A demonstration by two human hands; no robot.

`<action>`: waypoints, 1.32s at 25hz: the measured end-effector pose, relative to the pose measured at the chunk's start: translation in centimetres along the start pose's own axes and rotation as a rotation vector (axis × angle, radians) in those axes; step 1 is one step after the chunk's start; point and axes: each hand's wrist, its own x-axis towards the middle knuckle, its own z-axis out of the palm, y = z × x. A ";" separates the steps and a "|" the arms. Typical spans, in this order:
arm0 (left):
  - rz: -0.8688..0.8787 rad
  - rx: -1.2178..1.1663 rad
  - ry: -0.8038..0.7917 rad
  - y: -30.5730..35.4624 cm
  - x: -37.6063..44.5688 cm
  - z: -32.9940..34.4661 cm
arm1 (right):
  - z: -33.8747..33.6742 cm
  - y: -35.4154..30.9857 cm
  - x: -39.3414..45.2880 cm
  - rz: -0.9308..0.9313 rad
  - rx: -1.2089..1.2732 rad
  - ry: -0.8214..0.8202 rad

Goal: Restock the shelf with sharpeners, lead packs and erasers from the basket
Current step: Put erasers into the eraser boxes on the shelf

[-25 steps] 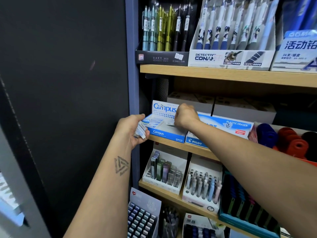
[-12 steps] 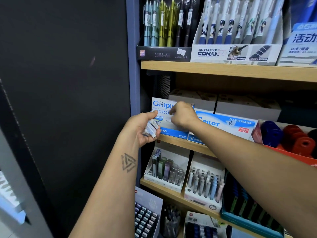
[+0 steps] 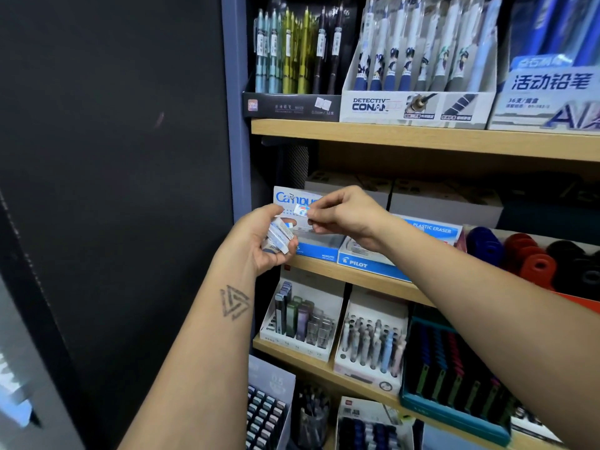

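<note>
Head view looks down two bare forearms reaching toward a wooden shelving unit. Nearest, the left hand [image 3: 259, 240] (its forearm carries a triangular tattoo) curls its fingers around a small stack of white-sleeved erasers [image 3: 280, 237], holding them just in front of the light wooden middle shelf [image 3: 360, 277]. Just right of it and a little higher, the right hand [image 3: 344, 212] pinches a single small white-and-blue eraser [image 3: 300, 210] between thumb and fingertips, the eraser's free end close to the left hand's thumb; whether they touch I cannot tell.

Directly behind both hands, on the middle shelf, stands the blue-and-white cardboard Campus eraser box [image 3: 308, 228], its lid raised at the back. Touching its right side sits the blue-and-white Pilot plastic eraser box [image 3: 389, 254]. Farther right on the same shelf lies a tray of round blue, red and black items [image 3: 532, 258], too blurred to identify.

Below, the lower shelf holds a white display of slim lead packs [image 3: 302, 319] on the left and a white display of upright pencils [image 3: 373, 342] beside it. Above, the top shelf [image 3: 422, 139] carries a black box of mechanical pencils [image 3: 292, 76] and a white Detective Conan pen display [image 3: 418, 92]. At far left stands a dark panel [image 3: 113, 157].
</note>
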 end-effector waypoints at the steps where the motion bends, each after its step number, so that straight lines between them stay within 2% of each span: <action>1: 0.000 0.016 0.001 0.0 0.0 0.2 | -0.8 0.0 -0.4 0.040 0.062 -0.002; 8: -0.001 0.212 -0.087 -1.6 -0.5 4.0 | -5.3 -0.2 -4.0 0.055 0.012 0.019; 12: 0.018 0.268 -0.090 -2.9 -0.1 6.0 | -7.1 -0.5 -5.0 -0.088 -0.345 0.063; 15: 0.013 0.242 -0.088 -2.9 0.0 6.6 | -8.7 -0.6 -4.4 0.015 -0.676 0.168; 17: 0.012 0.246 -0.089 -2.8 0.2 6.3 | -8.8 0.0 -4.2 0.156 -0.794 0.145; 21: 0.001 0.248 -0.123 -3.1 -0.4 6.1 | -7.1 1.5 -3.7 0.291 -0.702 0.184; 25: -0.055 0.255 -0.184 -3.5 -0.5 5.8 | -6.3 2.6 -2.4 0.244 -0.802 0.247; 28: -0.079 0.267 -0.205 -3.6 -0.5 5.6 | -5.9 2.5 -2.8 0.201 -0.908 0.213; 29: -0.078 0.265 -0.203 -3.6 -0.4 5.6 | -5.9 2.2 -3.0 0.178 -0.854 0.212; 31: -0.070 0.258 -0.190 -3.5 -0.3 5.6 | -6.1 1.2 -3.7 0.106 -0.563 0.179; 33: -0.052 0.247 -0.189 -3.5 -0.2 5.7 | -6.3 0.3 -4.7 0.039 -0.265 0.006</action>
